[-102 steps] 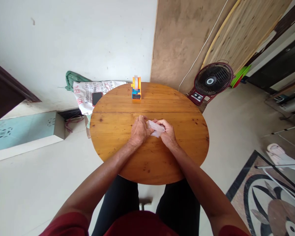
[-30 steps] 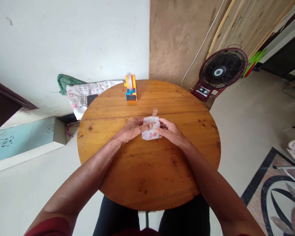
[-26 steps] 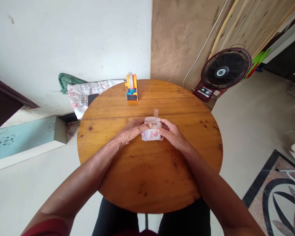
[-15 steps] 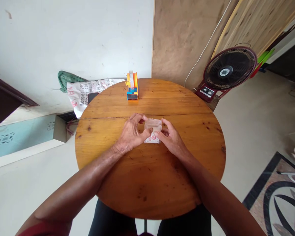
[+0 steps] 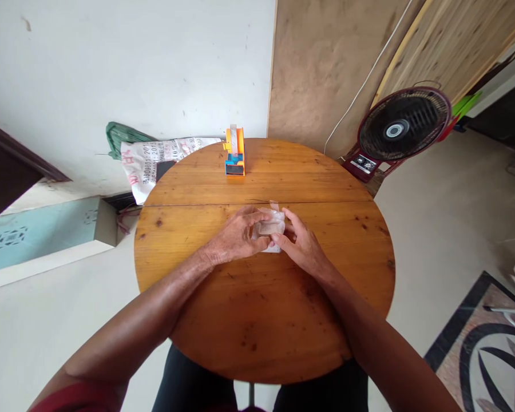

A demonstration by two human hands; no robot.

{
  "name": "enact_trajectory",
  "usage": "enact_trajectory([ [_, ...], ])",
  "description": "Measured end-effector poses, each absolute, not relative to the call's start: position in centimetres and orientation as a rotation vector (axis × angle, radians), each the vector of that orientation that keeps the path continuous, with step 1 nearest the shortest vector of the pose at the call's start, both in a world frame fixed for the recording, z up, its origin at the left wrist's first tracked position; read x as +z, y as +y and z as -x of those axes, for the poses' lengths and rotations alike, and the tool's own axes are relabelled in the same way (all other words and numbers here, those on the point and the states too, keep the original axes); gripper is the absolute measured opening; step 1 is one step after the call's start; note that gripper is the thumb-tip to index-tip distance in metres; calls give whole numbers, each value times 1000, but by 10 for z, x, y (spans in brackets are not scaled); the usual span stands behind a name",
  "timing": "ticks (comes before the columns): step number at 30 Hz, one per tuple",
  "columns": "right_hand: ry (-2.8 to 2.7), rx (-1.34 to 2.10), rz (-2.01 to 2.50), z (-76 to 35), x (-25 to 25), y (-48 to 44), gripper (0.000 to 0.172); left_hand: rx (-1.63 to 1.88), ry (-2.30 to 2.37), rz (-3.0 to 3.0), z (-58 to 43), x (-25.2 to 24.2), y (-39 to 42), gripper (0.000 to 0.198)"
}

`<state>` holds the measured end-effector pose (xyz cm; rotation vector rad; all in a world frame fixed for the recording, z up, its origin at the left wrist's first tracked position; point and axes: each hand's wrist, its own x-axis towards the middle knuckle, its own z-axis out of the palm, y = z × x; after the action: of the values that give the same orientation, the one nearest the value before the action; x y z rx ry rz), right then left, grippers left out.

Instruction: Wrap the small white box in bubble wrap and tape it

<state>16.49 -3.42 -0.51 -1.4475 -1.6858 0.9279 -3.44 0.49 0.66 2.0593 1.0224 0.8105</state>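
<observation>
A small white, partly see-through plastic packet (image 5: 266,228) lies near the middle of the round wooden table. From its left side, my left hand (image 5: 239,234) grips it, with the index finger across its upper part and the thumb at its lower edge. My right hand (image 5: 302,241) holds the right side between thumb and fingers. A narrow flap of film sticks up at the packet's far edge. What is inside cannot be made out, and fingers cover part of the packet.
An orange and blue tape dispenser (image 5: 235,154) stands at the far side of the wooden table (image 5: 257,320). Beyond the right edge is a dark red fan (image 5: 397,130). A printed white sack (image 5: 141,169) lies behind the table's left edge, against the wall.
My left fingers have come down over the packet's upper part, and its top has folded inward. The pink print seen before is now hidden. A flap now stands up at the far edge.
</observation>
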Motion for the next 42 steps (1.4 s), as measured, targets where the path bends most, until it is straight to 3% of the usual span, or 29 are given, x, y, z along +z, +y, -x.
enact_trajectory([
  [20,-1761,851,1499,-165,6,-33,65,736,1045,-2105,33,21,-1,31],
  [29,-1843,579,1437,-171,13,-32,25,727,1038,-2007,32,17,1,32],
  [42,-1848,756,1480,-165,17,-34,42,732,921,-2002,34,17,1,33],
])
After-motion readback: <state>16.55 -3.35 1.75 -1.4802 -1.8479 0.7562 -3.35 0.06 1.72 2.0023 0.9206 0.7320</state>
